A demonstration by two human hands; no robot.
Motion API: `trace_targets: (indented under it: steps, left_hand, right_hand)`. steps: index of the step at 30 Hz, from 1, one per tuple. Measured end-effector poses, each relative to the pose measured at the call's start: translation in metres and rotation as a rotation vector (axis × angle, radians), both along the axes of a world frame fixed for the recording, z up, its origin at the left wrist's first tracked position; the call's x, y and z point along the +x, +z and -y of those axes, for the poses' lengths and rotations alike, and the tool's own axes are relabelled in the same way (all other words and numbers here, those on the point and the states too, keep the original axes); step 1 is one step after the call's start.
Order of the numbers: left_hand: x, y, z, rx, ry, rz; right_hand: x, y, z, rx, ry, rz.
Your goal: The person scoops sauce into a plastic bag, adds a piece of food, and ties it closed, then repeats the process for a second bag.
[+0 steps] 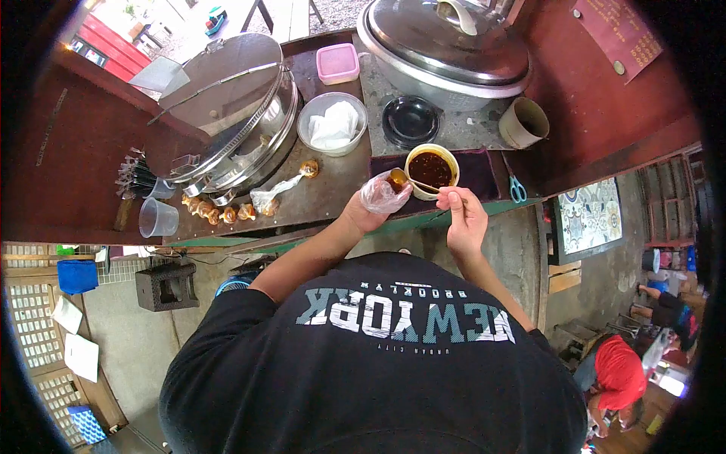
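Black T-shirt (370,378) fills the foreground; left hand (367,213) grips a clear plastic bag (382,198), right hand (464,219) pinches a spoon (423,185) across a tub (432,147) of dark sauce (432,167).

Glossy, wrinkled clear plastic bag (382,198)

- Washes out over the outdoor ground (287,19) beyond the left hand (365,215).
- Gleams on the steel lid (427,47) beyond the right hand (464,219).
- Looks clear around both hands, softly shadowed.
- Softens well right, by the person in red (620,371).
- Bends, then blackens, farthest from both hands.
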State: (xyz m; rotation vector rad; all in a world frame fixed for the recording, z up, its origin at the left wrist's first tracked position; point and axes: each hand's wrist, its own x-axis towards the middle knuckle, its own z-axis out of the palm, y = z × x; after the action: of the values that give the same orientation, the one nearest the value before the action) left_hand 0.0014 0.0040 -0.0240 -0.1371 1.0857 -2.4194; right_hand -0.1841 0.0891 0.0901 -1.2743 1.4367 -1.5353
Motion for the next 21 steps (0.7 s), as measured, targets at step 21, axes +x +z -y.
trace_targets:
  steps: [21]
  left_hand:
    - [0.007, 0.055, -0.008, -0.849, 0.394, 0.537]
  right_hand:
    - [-0.006, 0.023, 0.007, -0.253, -0.325, -0.65]
